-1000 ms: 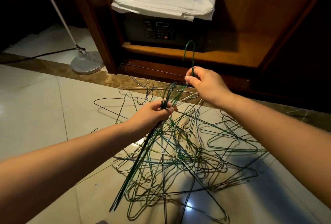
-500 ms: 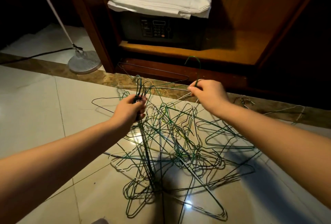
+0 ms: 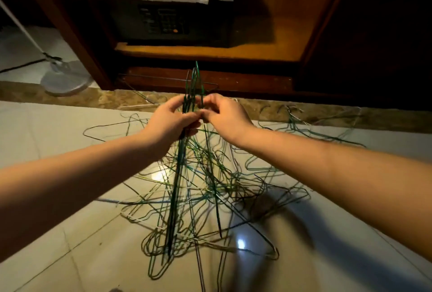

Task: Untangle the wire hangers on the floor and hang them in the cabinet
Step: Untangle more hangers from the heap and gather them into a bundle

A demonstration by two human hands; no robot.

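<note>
both hands — left hand [image 3: 171, 122], right hand [image 3: 224, 116] — on green hanger bundle [image 3: 177, 175] above floor tangle [image 3: 210, 189]

safe keypad [image 3: 167, 22] blurred, no readable text

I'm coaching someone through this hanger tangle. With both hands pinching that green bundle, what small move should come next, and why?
Probably lift the bundle slowly upward: the left hand and right hand grip it just below the hooks, but its lower ends are still threaded into the pile on the floor.
</note>
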